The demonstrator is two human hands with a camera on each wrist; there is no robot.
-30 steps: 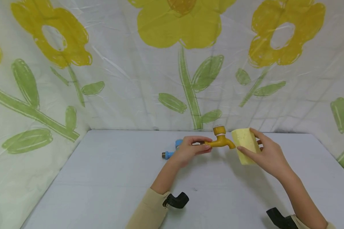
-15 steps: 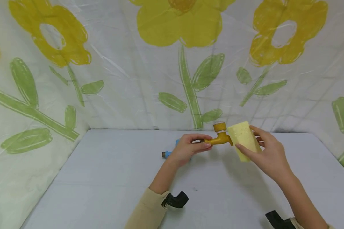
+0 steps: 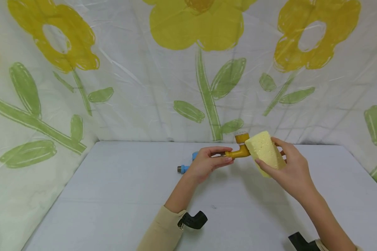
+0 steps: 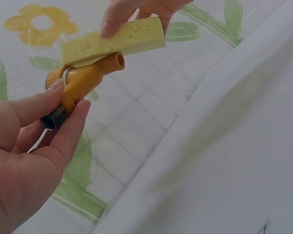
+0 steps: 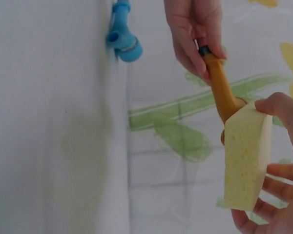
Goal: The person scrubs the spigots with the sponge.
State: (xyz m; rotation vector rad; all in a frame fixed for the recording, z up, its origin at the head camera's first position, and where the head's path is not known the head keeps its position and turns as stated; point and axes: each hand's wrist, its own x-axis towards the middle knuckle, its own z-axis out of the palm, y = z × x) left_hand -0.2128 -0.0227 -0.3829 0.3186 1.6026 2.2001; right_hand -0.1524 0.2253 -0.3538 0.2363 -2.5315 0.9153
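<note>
My left hand (image 3: 207,161) (image 4: 36,131) pinches the threaded end of a yellow-orange plastic tap (image 3: 238,150) (image 4: 83,83) (image 5: 219,90), held above the table. My right hand (image 3: 286,167) (image 5: 278,195) grips a pale yellow sponge (image 3: 265,152) (image 4: 115,41) (image 5: 244,156) between thumb and fingers. The sponge presses against the tap's spout and knob side. A blue tap (image 3: 188,164) (image 5: 122,36) lies on the table behind my left hand, partly hidden by it.
The grey-white table (image 3: 113,195) runs to a flower-printed plastic sheet (image 3: 188,69) hanging along the back and sides. Black wrist-camera mounts (image 3: 193,220) show on both forearms.
The sponge has slid left and up along the tap, now covering the spout and reaching the knob. My left hand keeps the tap almost still.
</note>
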